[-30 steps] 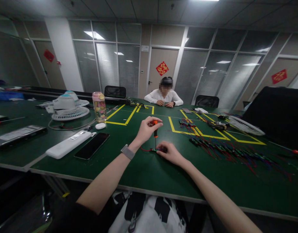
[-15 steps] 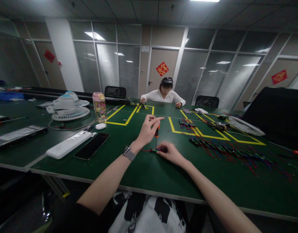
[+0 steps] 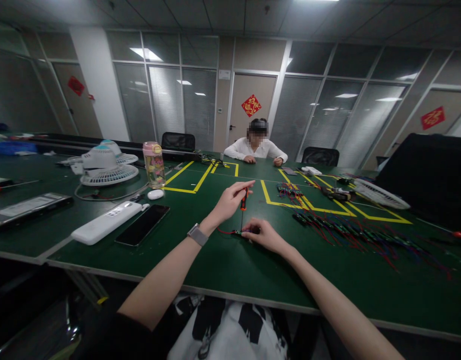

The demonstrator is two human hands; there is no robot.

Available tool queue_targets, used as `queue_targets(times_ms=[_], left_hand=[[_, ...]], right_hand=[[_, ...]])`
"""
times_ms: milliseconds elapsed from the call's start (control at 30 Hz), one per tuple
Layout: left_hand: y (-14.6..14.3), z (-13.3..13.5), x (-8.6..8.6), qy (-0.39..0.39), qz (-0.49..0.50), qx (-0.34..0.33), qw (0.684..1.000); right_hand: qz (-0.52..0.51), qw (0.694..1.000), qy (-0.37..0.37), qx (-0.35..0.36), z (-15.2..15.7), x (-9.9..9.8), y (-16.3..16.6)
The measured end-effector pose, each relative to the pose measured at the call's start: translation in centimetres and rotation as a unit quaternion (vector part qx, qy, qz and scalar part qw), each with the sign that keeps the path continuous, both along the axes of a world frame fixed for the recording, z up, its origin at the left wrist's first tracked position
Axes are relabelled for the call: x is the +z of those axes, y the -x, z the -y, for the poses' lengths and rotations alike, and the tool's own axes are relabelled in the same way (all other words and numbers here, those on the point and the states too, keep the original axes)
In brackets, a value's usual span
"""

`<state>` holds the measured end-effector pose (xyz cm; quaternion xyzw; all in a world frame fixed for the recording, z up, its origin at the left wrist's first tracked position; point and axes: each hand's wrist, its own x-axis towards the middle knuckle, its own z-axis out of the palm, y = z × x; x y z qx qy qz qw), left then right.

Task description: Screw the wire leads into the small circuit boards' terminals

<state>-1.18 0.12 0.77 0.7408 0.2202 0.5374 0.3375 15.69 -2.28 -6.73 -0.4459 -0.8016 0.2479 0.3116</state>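
Observation:
My left hand [image 3: 230, 201], with a watch at the wrist, holds the top of a black and orange screwdriver [image 3: 244, 201] between thumb and fingers, index finger stretched across. The tool stands almost upright, its thin shaft reaching down to a small green circuit board [image 3: 238, 232] on the table. My right hand [image 3: 266, 235] pinches the board's right side and partly hides it. A red wire runs out from the board's left end.
Right of my hands lie several wired circuit boards [image 3: 350, 230]. A phone [image 3: 143, 225], a white power strip [image 3: 106, 223], a bottle [image 3: 154, 167] and a fan [image 3: 110, 174] stand or lie left. Across the green table sits a person [image 3: 255, 147].
My left fingers have shifted on the screwdriver's handle, baring more of it. My right hand has stayed at the board. The person opposite has drawn one hand inward.

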Motion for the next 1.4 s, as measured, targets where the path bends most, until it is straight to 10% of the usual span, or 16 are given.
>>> queue_targets(times_ms=[300,500,733,933,1100,1300,1400], left_hand=[[0.12,0.19,0.00,-0.048,-0.015,0.125,0.991],[0.43,-0.42,0.33,0.080,0.075,-0.044,0.993],[0.32,-0.08,0.27,-0.009,0.033,0.096,0.995],[0.30,-0.18,0.34,0.060,0.052,-0.051,0.996],[0.23,-0.09,0.24,-0.004,0.032,0.071,0.997],[0.32,-0.07,0.36,0.086,0.064,-0.087,0.990],[0.27,0.08,0.35,0.072,0.049,-0.054,0.995]], right_hand=[[0.008,1.000,-0.013,-0.005,-0.04,-0.10,0.15],[0.014,1.000,-0.009,-0.005,0.01,0.10,0.14],[0.011,1.000,-0.012,-0.003,0.17,0.18,0.20],[0.002,1.000,-0.009,0.001,0.05,-0.07,0.13],[0.011,1.000,-0.018,-0.001,0.14,0.07,0.19],[0.014,1.000,-0.017,0.002,0.34,0.25,0.26],[0.016,1.000,-0.023,0.002,0.33,0.22,0.25]])
